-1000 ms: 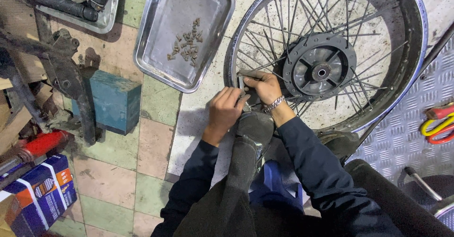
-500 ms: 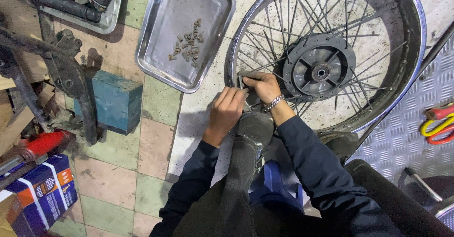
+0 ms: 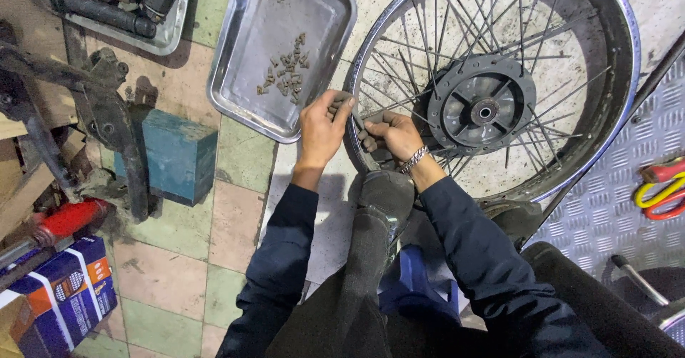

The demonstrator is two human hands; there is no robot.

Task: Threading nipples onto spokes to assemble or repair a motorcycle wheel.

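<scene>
Boxes, blue with orange and white label panels, bottom left on the floor. Teal block right of them. Steel tray holds small nipples. Left hand pinches a spoke; right hand grips the spoked wheel rim.

1. Spoked wheel: silver rim, dark grey hub.
2. Metal tray: dull silver, holding brownish spoke nipples.
3. Block: teal.
4. Floor tiles: a pink and pale green check.
5. Sleeves: dark navy.
6. Tread plate: grey, diamond-patterned.
</scene>
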